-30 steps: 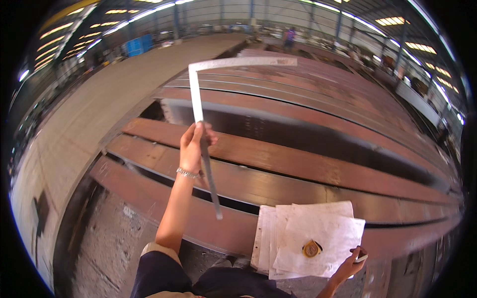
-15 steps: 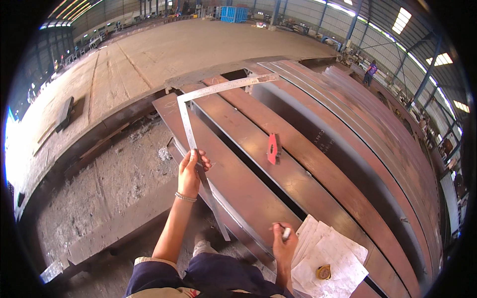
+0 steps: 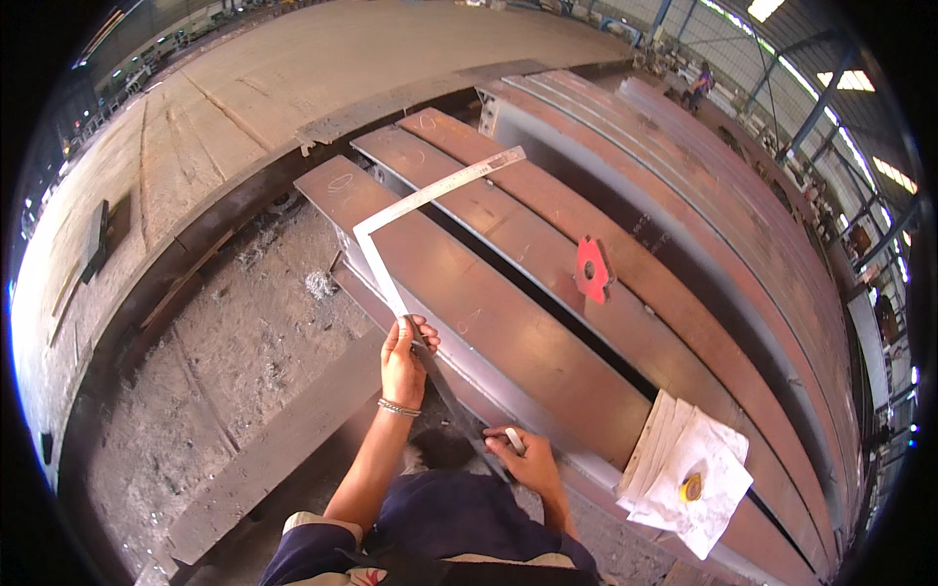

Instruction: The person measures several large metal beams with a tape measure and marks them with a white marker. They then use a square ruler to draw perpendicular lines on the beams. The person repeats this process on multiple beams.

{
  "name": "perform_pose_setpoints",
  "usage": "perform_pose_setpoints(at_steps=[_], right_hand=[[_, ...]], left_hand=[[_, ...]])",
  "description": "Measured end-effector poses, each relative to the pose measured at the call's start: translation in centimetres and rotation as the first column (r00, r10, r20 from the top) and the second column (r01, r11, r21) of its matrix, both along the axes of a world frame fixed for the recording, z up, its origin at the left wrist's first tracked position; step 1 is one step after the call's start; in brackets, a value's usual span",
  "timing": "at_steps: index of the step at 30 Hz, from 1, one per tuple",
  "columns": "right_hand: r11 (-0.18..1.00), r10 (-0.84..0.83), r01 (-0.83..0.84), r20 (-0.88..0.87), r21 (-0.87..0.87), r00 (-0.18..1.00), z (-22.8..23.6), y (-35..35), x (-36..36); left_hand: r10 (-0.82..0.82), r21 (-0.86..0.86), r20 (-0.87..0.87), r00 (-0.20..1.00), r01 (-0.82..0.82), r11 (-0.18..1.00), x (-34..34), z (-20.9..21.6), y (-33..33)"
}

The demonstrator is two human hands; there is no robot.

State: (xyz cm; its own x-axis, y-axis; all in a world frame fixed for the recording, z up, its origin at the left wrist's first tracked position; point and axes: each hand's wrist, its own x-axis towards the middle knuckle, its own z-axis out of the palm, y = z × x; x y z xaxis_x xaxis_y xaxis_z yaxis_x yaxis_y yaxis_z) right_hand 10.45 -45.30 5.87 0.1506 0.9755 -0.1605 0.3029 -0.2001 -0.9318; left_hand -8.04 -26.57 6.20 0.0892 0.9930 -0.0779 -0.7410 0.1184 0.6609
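My left hand (image 3: 404,356) grips the long leg of a large steel framing square (image 3: 430,195). The square lies over the near rusty steel beam (image 3: 489,313), its short leg reaching across to the beam beyond. My right hand (image 3: 528,457) is closed on a small white marker stick (image 3: 514,441) and rests at the beam's near edge, by the lower end of the square. A bracelet sits on my left wrist.
A red magnetic angle holder (image 3: 591,269) stands on the second beam. A stack of white papers (image 3: 689,469) with a small yellow tape measure (image 3: 692,487) lies on the beam to my right. More long beams run to the right; concrete floor and debris lie left. A person stands far off.
The view has swung left and down along the beams. My right hand has moved from the papers to the beam edge near the square. My left hand keeps its hold on the square.
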Motion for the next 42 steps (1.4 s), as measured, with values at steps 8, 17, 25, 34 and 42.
perform_pose_setpoints(at_steps=[8,17,25,34,42], right_hand=[[0.986,0.035,0.004,0.228,-0.169,0.973,-2.2,0.8,-0.8],[0.957,-0.062,0.234,0.665,-0.173,0.744,-3.9,-0.6,6.6],[0.948,-0.133,0.289,0.659,-0.133,0.741,-2.0,-2.8,11.8],[0.924,-0.160,0.344,0.645,-0.169,0.747,-2.3,-4.0,12.2],[0.808,-0.501,0.587,0.568,0.037,0.653,-2.6,-4.9,12.0]], left_hand=[[-0.035,-0.259,0.104,0.994,0.061,0.964,0.8,-6.7,-1.5],[-0.294,-0.419,0.180,0.939,0.343,0.841,7.4,-9.7,-5.8],[-0.610,-0.489,-0.039,0.791,0.517,0.703,10.8,-11.2,-6.7],[-0.647,-0.557,-0.142,0.749,0.480,0.678,12.0,-10.4,-6.4],[-0.671,-0.619,-0.104,0.734,0.480,0.621,12.7,-10.3,-5.9]])
